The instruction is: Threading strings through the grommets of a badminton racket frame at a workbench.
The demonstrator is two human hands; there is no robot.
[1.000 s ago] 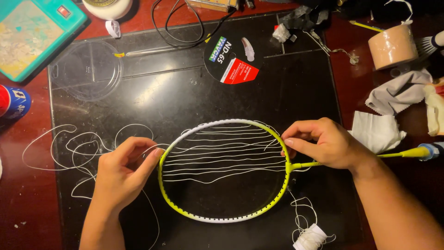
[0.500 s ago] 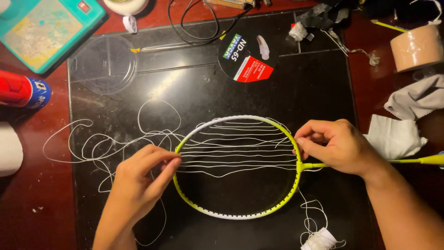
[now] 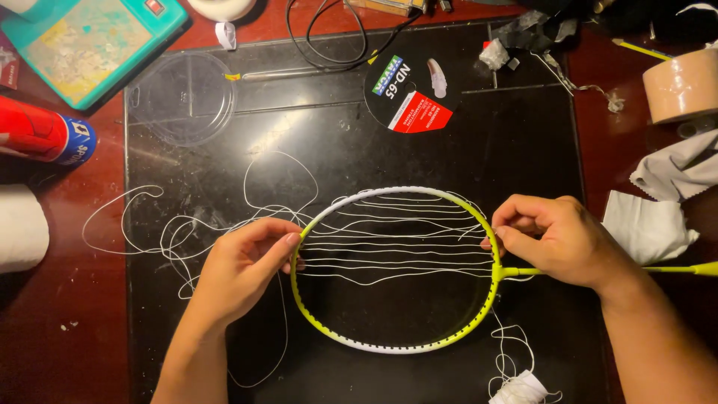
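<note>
Loose white string (image 3: 187, 232) lies in coils just left of the left hand (image 3: 243, 265) and trails under it. That hand is closed, fingertips pinched at the left rim of the yellow racket frame (image 3: 389, 346), apparently on a strand, though the pinch itself is hard to make out. The frame lies flat on the black bench (image 3: 449, 142) between both hands. The right hand (image 3: 557, 239) is curled shut, gripping the frame's right rim just above the shaft.

head cam | above, facing straight down | close over black mat (image 3: 359, 127) | single view, nothing shared
</note>
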